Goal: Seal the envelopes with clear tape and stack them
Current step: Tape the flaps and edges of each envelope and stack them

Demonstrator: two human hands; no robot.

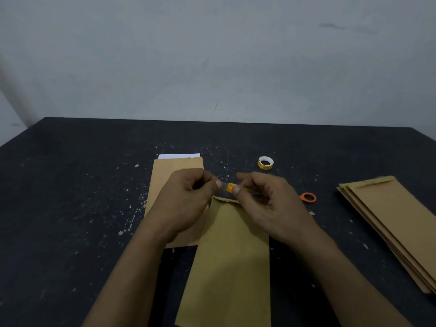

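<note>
A brown envelope (230, 263) lies lengthwise in front of me on the black table (70, 197), its folded top edge just under my hands. Between my left hand (186, 199) and my right hand (266, 199) a short strip of clear tape (227, 186) with an orange-yellow patch is stretched, each end pinched by thumb and finger. The strip hangs a little above the envelope's top edge. A second brown envelope (165, 175) lies behind my left hand, with white paper (179, 156) showing past its far end. The tape roll (266, 162) sits further back.
A stack of several brown envelopes (396, 223) lies at the right side of the table, reaching its right edge. An orange scissor handle (308, 197) shows beside my right hand; the blades are hidden. A grey wall rises behind the table.
</note>
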